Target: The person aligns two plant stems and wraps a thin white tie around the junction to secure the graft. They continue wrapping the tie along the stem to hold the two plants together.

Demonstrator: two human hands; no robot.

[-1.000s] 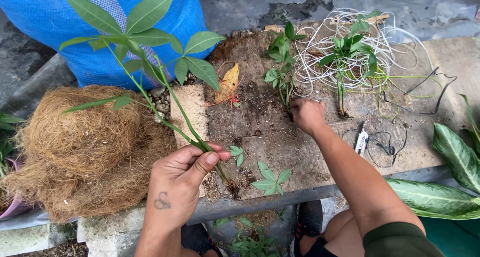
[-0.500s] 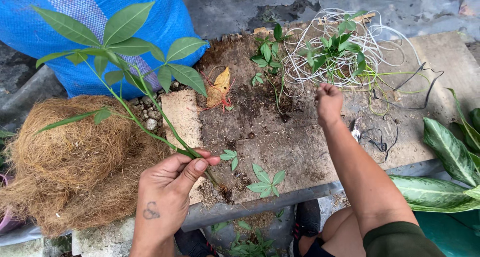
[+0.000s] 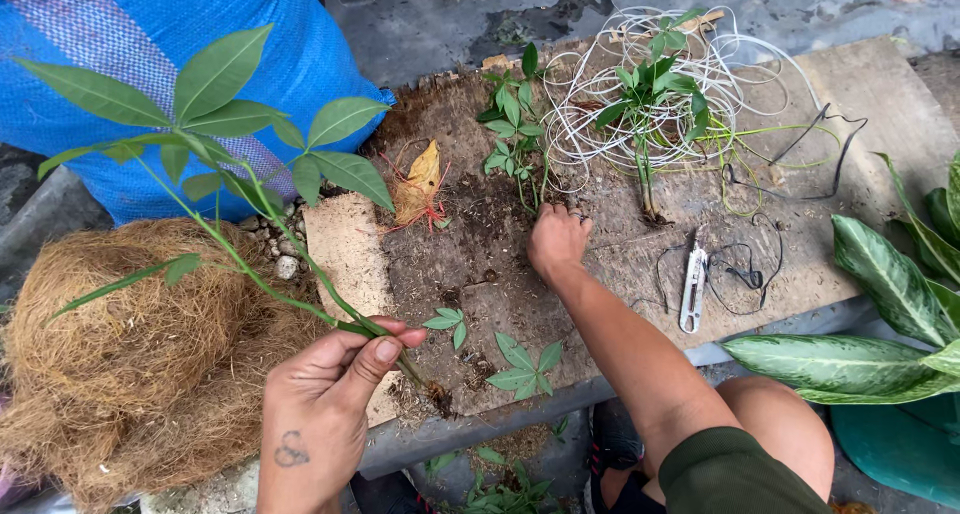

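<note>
**Seedling held at board's edge, other hand among wire and shoots**

Left hand (image 3: 325,399) sits at 7 o'clock in the view, thumb and forefinger pinched narrow around the lower stem of a leafy seedling (image 3: 250,174). Stem runs from the pinch up toward 10 o'clock, its leaf clusters spread over the blue woven sack (image 3: 130,34) and the mound of coconut fibre (image 3: 110,354). Root end of the seedling touches the soil-strewn wooden board (image 3: 480,274) just beside the thumb, at its near edge.

Right hand (image 3: 557,242) rests at the centre of the view, knuckles up, fingers curled down onto the board. Whether it grips anything cannot be told; fingertips are hidden.

At 12 o'clock of that hand stands a small green shoot (image 3: 515,139); at 1 o'clock lies a tangle of white wire (image 3: 700,84) with a second plant (image 3: 650,94) inside it. Small snips (image 3: 692,292) lie at 3 o'clock, near the forearm but apart from it, amid thin black wire. A yellowed leaf (image 3: 420,179) lies at 10 o'clock of the right hand. Broad variegated leaves (image 3: 850,359) occupy 4 o'clock of the view.
</note>
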